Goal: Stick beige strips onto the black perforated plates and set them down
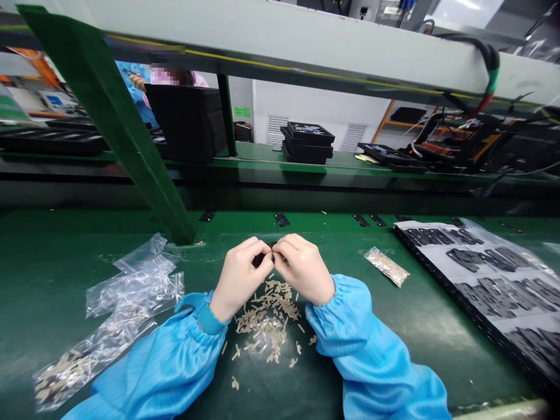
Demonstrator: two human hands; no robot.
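My left hand (240,281) and my right hand (304,268) meet at the middle of the green mat (79,291), their fingertips pinching a small black part (262,259). The fingers hide most of it. Just below my hands lies a loose heap of small beige pieces (268,318). Clear plastic bags (135,280) with similar pieces lie to my left. A small bag of beige pieces (385,266) lies to my right. Further right, a black tray (476,280) holds a pale sheet with rows of dark parts.
Several small black pieces (282,220) lie along the mat's far side. A green slanted post (118,128) stands at the left, under a long overhead shelf (306,52). Behind are stacked black trays (307,143), cabled equipment (464,140) and a person in blue (140,87).
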